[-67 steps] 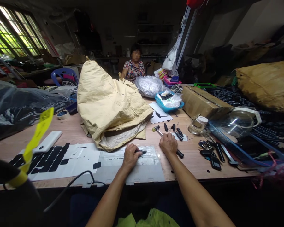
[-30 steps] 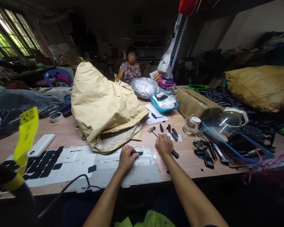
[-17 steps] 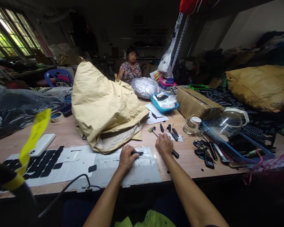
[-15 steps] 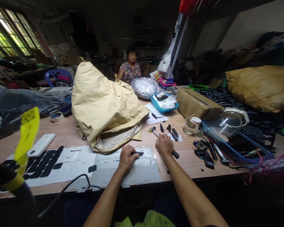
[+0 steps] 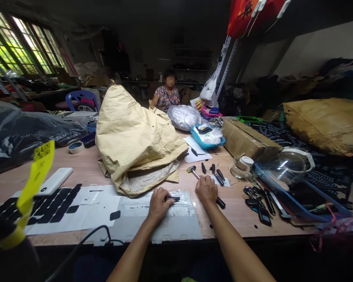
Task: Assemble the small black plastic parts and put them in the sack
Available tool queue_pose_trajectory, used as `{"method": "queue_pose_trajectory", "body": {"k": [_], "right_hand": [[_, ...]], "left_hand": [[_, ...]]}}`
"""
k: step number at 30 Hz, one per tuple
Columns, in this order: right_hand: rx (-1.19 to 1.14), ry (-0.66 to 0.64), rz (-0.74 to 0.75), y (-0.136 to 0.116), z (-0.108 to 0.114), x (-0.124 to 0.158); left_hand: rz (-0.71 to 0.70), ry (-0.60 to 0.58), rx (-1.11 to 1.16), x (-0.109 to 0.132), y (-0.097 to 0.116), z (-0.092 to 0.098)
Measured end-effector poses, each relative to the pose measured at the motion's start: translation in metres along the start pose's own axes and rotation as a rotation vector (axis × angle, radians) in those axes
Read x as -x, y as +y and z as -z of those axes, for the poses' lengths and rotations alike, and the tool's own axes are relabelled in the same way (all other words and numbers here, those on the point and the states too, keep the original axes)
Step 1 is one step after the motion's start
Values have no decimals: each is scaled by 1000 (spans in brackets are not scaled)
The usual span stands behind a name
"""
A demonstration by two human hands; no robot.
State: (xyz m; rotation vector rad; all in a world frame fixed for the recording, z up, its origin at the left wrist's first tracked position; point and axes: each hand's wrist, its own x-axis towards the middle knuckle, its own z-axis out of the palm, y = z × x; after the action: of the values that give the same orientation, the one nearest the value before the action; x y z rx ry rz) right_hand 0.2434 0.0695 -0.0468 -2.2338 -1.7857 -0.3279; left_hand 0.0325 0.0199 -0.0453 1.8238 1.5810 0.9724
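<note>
My left hand (image 5: 159, 202) is closed over a clear plastic sheet (image 5: 185, 203) on the table, pinching a small black strip-like piece (image 5: 173, 199) that juts out to the right of the fingers. My right hand (image 5: 207, 189) wraps round a hammer (image 5: 196, 174) lying on the wood just to the right of the sheet. The hammer's small head, partly yellow, points away from me. Its black grip end shows past the palm. Left of the sheet, a single black rounded patch (image 5: 115, 215) lies near rows of black patches (image 5: 57, 203) on white paper.
A large tan sack (image 5: 138, 137) stands close behind my left hand. Several black tools (image 5: 219, 178), a glass jar (image 5: 241, 167), keys (image 5: 250, 196) and a blue tray (image 5: 317, 213) lie to the right. A yellow tag (image 5: 35, 176) hangs front left. Across the table sits a person (image 5: 168, 96).
My view has tilted up a little, so the scene sits lower and slightly to the right. Both hands keep their holds on the black piece and the hammer.
</note>
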Motion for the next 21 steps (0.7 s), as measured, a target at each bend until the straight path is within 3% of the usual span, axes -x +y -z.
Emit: {"method": "queue_pose_trajectory", "body": {"k": [21], "right_hand": [[-8, -7, -9, -1, 3, 1]], "left_hand": [[-23, -17, -54, 2, 3, 3]]}}
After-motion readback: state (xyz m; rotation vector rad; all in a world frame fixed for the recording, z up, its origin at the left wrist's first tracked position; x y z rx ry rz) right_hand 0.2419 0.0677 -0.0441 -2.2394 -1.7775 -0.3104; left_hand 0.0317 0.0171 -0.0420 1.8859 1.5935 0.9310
